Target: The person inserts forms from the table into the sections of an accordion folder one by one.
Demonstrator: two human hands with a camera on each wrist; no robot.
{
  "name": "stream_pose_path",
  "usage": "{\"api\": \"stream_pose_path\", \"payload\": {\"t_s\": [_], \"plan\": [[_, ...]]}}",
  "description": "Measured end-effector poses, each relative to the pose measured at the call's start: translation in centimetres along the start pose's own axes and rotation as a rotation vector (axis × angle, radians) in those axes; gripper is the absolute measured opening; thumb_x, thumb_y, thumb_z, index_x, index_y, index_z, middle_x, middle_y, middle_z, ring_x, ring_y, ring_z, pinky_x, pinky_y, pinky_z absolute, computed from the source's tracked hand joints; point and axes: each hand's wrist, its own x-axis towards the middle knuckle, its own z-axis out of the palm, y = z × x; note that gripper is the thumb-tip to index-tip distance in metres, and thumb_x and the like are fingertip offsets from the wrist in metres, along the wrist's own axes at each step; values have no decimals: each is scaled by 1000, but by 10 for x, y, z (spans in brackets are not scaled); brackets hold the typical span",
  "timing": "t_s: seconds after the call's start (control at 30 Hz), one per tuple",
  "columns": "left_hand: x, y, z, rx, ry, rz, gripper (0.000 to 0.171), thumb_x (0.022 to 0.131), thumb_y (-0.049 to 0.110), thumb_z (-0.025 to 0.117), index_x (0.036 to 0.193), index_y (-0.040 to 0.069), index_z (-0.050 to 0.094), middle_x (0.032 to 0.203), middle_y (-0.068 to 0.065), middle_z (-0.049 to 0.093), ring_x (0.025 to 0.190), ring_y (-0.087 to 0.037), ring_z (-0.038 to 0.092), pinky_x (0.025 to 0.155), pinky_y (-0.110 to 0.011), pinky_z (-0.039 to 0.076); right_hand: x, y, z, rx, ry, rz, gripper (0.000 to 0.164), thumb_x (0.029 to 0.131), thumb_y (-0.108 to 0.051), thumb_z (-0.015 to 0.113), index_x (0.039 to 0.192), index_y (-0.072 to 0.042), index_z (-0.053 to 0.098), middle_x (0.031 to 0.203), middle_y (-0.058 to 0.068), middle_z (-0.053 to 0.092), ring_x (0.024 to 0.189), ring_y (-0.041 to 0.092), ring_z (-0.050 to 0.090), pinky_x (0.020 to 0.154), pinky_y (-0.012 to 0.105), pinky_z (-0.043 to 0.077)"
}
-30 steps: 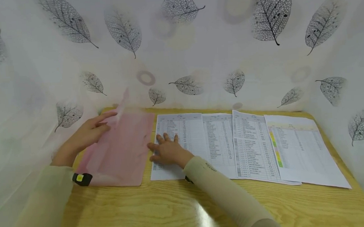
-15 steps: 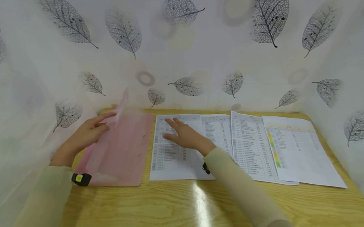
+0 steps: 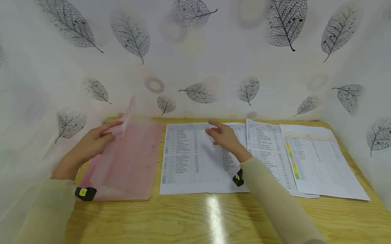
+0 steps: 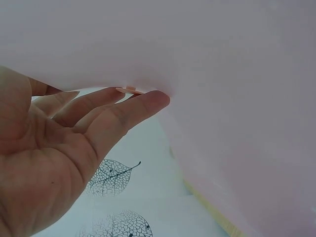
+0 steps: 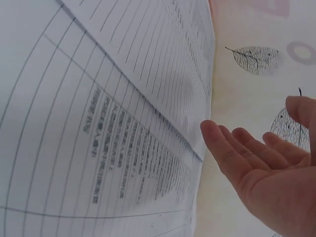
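A translucent pink plastic folder (image 3: pixel 137 159) lies at the table's left, its top cover lifted. My left hand (image 3: pixel 94 143) is at this raised cover and touches it with outstretched fingers (image 4: pixel 143 101); part of the hand is hidden behind the pink sheet in the left wrist view. Beside the folder lies a printed sheet (image 3: pixel 184 160), with a second sheet (image 3: pixel 231 161) overlapping it on the right. Above these two papers hovers my right hand (image 3: pixel 226 137), fingers loosely bent and holding nothing. In the right wrist view its palm (image 5: pixel 266 187) shows apart from the paper.
Further right lie another printed sheet (image 3: pixel 267 147) and one with yellow and green marks (image 3: pixel 322 162), overlapping. Light wood tabletop (image 3: pixel 148 229) shows in front of the papers. Leaf-patterned white sheeting (image 3: pixel 194 55) surrounds the table at the back and sides.
My right hand has lifted off the leftmost printed sheet and moved right, over the second one. My left hand stays at the folder's raised cover. The papers look unmoved.
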Motion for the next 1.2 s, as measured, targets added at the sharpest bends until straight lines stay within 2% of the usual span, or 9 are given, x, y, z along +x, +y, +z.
{"api": "stream_pose_path", "payload": {"t_s": [0.07,0.2,0.37,0.47,0.6,0.73,0.87,1.0,1.2], "plan": [[0,0,0,-4,-3,1,56,110,20,49,164,17,39,65,9,29,56,-9,34,57,-28,38,0,4,-4,98,40,66,58,108,-34,59,158,-7,48,141,24,65,114,41,72,83,41,64],[0,-1,1,-3,0,5,55,110,20,50,164,17,39,66,9,30,56,-8,35,57,-28,39,-2,9,-11,255,83,203,52,107,-26,60,150,2,54,137,29,66,114,42,72,84,40,64],[1,0,2,1,4,13,54,110,20,50,163,16,40,68,8,31,57,-8,36,58,-28,39,-4,16,-21,308,51,315,48,106,-24,59,145,5,58,135,29,65,111,36,74,91,43,63],[1,0,3,4,0,14,55,110,21,49,163,16,39,72,6,35,58,-9,36,59,-28,40,-5,21,-24,324,23,362,47,106,-25,60,142,5,59,134,28,65,103,29,76,89,39,63],[1,0,3,14,-2,5,55,110,22,49,164,17,39,80,1,42,60,-10,38,61,-29,41,-6,27,-27,362,2,389,48,105,-24,62,140,8,60,125,24,70,87,21,77,81,36,64],[1,1,3,20,-1,-5,55,110,23,49,164,18,39,92,-4,49,65,-11,42,63,-29,43,-7,30,-26,389,-12,404,44,104,-21,64,133,11,62,100,16,76,76,19,76,74,34,65],[1,-1,3,13,-4,-8,55,110,23,49,164,19,39,93,-5,49,66,-11,42,63,-29,44,-6,31,-24,405,-37,434,38,104,-20,63,124,12,64,80,8,75,68,18,75,67,32,64],[1,-1,3,12,-1,-7,55,110,22,49,164,19,39,95,-4,51,67,-11,43,64,-29,44,-4,34,-22,408,-69,464,35,104,-21,63,120,10,66,77,6,73,66,17,75,63,31,63],[1,-1,3,5,-1,1,55,110,21,49,164,19,39,77,4,40,61,-10,39,61,-29,42,-1,38,-19,410,-94,502,30,102,-21,66,112,7,69,76,6,72,65,16,74,63,29,62]]}}
